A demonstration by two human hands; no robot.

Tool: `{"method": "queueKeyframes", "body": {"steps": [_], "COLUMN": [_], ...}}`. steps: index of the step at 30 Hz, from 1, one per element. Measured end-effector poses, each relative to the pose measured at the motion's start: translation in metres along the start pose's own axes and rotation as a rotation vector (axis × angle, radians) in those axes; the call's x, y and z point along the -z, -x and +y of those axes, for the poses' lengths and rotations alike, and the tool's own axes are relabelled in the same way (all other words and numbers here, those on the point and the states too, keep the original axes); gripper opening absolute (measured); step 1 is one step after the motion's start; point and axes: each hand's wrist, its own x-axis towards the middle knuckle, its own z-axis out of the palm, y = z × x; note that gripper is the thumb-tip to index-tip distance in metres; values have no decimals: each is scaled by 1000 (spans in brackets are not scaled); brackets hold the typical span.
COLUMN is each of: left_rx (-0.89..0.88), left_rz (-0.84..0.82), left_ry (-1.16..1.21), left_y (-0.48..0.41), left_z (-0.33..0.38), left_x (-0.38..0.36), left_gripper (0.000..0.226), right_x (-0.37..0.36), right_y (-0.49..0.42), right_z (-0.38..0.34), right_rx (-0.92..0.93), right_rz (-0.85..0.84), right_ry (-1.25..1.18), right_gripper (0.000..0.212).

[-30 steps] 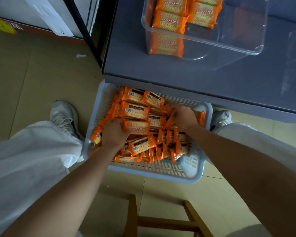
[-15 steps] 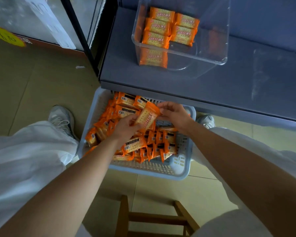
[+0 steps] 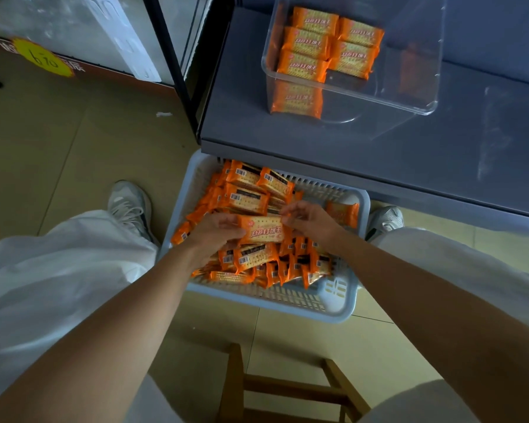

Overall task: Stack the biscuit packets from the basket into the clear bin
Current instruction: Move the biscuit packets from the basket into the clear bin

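Now left-hand fingers [image 3: 228,220] and right-hand fingers [image 3: 291,220] pinch the packet [image 3: 261,230] (turned level).

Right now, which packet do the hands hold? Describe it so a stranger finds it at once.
Find the pale basket on the floor below the grey shelf. Above its heap, the left hand and right hand pinch one packet by its ends. Unlike those lying under it, it is held, lettered front up.

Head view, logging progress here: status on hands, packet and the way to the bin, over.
Left hand, right hand both grip one biscuit packet over the basket. Clear bin on shelf partly filled. Nothing visible between.
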Motion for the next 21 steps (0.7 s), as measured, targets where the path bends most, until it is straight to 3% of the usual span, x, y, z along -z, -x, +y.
{"method": "queueKeyframes", "body": {"steps": [4,6,9,14,18,21], "left_rx": [13,11,-1,-134,-44,-69], "left_rz": [56,68,130,541,436,377], "left_ry": [-73,-88,-119,-512,-593,-611], "left_y": [-7,-11,-19,-39,-52,-57], "left_z": [-3,-5,-4,-14,-25,-30], "left_x": [-4,-5,-2,15,15,9], "left_gripper": [26,27,24,17,22,18], "right_x": [-13,-20,-22,-15,-9,-12], "right_y": [-1,-8,-19,-33,-38,-39], "right_z": [9,17,22,23,31,40], "right_rx": [53,141,186,247,249,231], "right_rz": [-112,-58,-14,74,195,116], "right_ry": [278,490,625,637,567,576], "right_gripper": [51,55,56,55,53,55]}}
